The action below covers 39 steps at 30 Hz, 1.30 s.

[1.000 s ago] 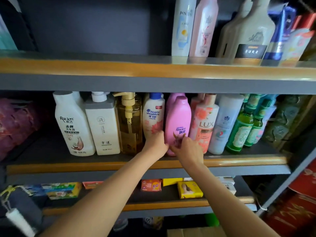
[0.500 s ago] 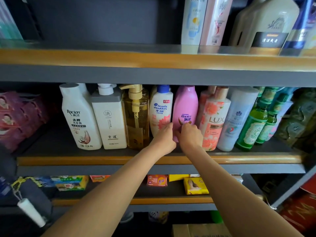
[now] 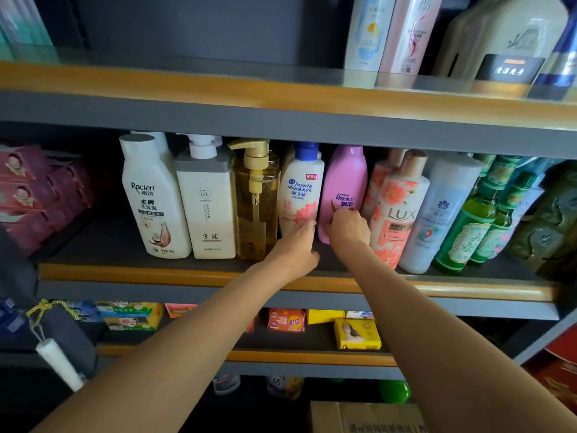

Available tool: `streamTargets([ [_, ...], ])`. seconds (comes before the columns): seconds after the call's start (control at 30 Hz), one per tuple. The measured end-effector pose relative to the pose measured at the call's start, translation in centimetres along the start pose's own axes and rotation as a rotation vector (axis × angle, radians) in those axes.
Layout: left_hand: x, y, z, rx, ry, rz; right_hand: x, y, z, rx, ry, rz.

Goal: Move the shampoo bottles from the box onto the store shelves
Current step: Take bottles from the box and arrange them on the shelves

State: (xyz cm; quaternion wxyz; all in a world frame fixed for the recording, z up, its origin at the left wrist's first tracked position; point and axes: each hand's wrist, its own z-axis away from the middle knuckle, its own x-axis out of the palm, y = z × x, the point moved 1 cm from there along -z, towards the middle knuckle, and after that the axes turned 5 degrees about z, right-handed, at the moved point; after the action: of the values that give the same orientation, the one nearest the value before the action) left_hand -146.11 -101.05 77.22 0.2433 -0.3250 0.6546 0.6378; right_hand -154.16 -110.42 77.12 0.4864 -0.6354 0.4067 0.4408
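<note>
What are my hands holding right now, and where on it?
Both hands, left hand and right hand, touch the pink bottle at its lower part; whether either truly grips cannot be told.

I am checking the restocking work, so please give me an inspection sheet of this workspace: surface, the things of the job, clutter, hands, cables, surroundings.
Surface: middle shelf, dark board with an orange front strip.
Job's things: pink Rejoice bottle upright between the head & shoulders bottle and the LUX bottle; cardboard box below, only its top shows.
Clutter: soap packs on the lower shelf; pink packets at left.
Hands: left hand touches the head & shoulders bottle; right hand touches the Rejoice bottle's base, grip unclear.
Cables: nothing seen.
Surroundings: upper shelf with tall bottles.
</note>
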Motion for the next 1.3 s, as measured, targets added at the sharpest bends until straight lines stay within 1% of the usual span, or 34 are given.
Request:
streamTargets([
  [0.1, -0.3, -0.4, 0.6, -0.001, -0.002, 0.009, -0.1, -0.2, -0.4, -0.016, -0.004, 0.014],
  [0.2, -0.5, -0.6, 1.2, 0.002, 0.034, -0.022, 0.1, -0.2, -0.3, -0.025, 0.006, -0.003],
  [0.27, -0.4, -0.6, 1.7, 0.02, 0.093, -0.035, -0.1, 0.0, 0.4, -0.032, 0.061, -0.037],
  [0.3, -0.3, -0.6, 2.1, 0.04, 0.141, -0.033, -0.5, 0.0, 1.0, -0.039, 0.129, -0.08],
  [0.37, 0.1, -0.5, 3.2, 0.121, 0.278, 0.01, -1.4, -0.3, 3.0, -0.075, 0.319, -0.24],
  [0.43, 0.6, -0.6, 5.0, 0.235, 0.42, 0.097, -1.9, -0.9, 6.2, -0.167, 0.483, -0.495],
  [0.5, 0.9, -1.4, 7.7, 0.346, 0.469, 0.114, -1.5, -1.6, 10.2, -0.279, 0.55, -0.681],
  [0.53, 1.2, -2.4, 9.3, 0.384, 0.456, 0.074, -0.7, -2.0, 12.1, -0.313, 0.53, -0.742],
  [0.6, 2.1, -6.0, 12.9, 0.393, 0.372, -0.002, 2.3, -2.6, 15.5, -0.378, 0.412, -0.799],
  [0.63, 2.7, -8.3, 14.7, 0.339, 0.313, -0.02, 4.6, -2.8, 17.2, -0.422, 0.32, -0.785],
  [0.7, 4.3, -13.4, 18.1, 0.138, 0.211, -0.05, 10.2, -3.2, 20.4, -0.523, 0.07, -0.699],
  [0.77, 6.1, -18.4, 21.3, -0.078, 0.114, -0.118, 16.6, -3.4, 23.4, -0.553, -0.218, -0.557],
  [0.83, 7.5, -22.7, 24.1, -0.219, 0.039, -0.188, 22.6, -3.8, 26.1, -0.528, -0.502, -0.355],
  [0.9, 8.8, -26.5, 26.5, -0.281, -0.008, -0.21, 28.4, -4.0, 28.7, -0.488, -0.821, -0.097],
  [0.93, 9.6, -28.1, 27.8, -0.305, -0.034, -0.209, 31.0, -3.8, 30.4, -0.476, -0.96, 0.015],
  [0.97, 10.5, -29.9, 29.1, -0.337, -0.068, -0.206, 33.4, -3.5, 32.2, -0.481, -1.06, 0.114],
  [1.03, 12.6, -33.3, 31.2, -0.397, -0.135, -0.188, 37.5, -2.7, 35.4, -0.541, -1.177, 0.263],
  [1.1, 14.7, -36.2, 33.0, -0.437, -0.201, -0.155, 40.6, -2.2, 38.0, -0.567, -1.247, 0.257],
  [1.17, 16.5, -38.8, 34.3, -0.439, -0.257, -0.177, 43.0, -1.9, 39.8, -0.49, -1.3, 0.198],
  [1.2, 17.2, -40.0, 34.6, -0.429, -0.277, -0.189, 44.3, -1.5, 40.4, -0.484, -1.316, 0.183],
  [1.27, 18.4, -42.0, 34.8, -0.42, -0.312, -0.201, 46.6, -1.2, 41.5, -0.563, -1.234, 0.235],
  [1.3, 18.9, -42.6, 34.8, -0.432, -0.325, -0.195, 47.8, -1.1, 41.9, -0.604, -1.218, 0.276],
])
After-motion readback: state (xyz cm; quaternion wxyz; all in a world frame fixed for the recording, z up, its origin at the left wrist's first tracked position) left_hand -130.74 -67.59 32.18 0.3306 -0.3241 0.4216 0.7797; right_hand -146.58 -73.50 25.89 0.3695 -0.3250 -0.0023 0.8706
